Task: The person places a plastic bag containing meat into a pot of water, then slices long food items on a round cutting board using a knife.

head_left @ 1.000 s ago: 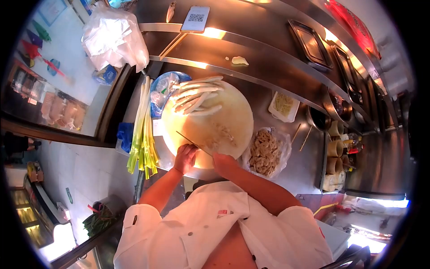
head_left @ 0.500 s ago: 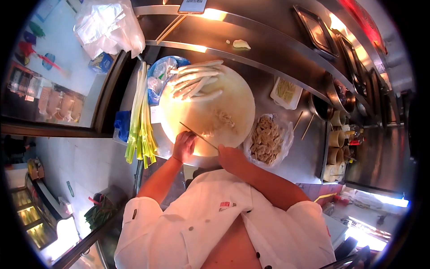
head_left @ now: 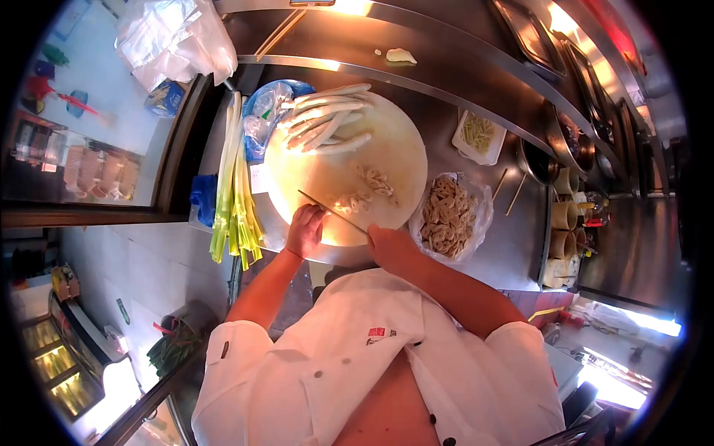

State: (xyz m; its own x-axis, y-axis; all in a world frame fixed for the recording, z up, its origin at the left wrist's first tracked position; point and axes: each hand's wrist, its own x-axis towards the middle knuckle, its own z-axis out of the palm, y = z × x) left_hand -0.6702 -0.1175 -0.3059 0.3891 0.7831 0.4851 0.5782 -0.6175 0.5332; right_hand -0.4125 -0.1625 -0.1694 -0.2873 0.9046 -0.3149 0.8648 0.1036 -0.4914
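My right hand (head_left: 392,248) is closed around the handle of a knife (head_left: 333,212), seen nearly edge-on, its blade slanting toward the upper left. Close against the blade, my left hand (head_left: 305,230) has its fingers curled down; whatever lies under them is hidden. Both hands are at the near side of a round chopping board (head_left: 398,149). Small cut slices (head_left: 354,202) lie just beyond the blade, with more pale rings (head_left: 379,183) to the right. Several long, pale, tube-like pieces (head_left: 327,123), perhaps intestine, are heaped at the board's far side.
Left of the board lie long leeks (head_left: 235,186) and a blue bag (head_left: 256,141). On the right are a plastic bag of cut rings (head_left: 448,217) and a white tray of pale green strips (head_left: 477,138). A steel shelf (head_left: 439,82) runs behind.
The view has shifted slightly. The knife and both hands stay close together at the board's near side, and more cut slices show beyond the blade.
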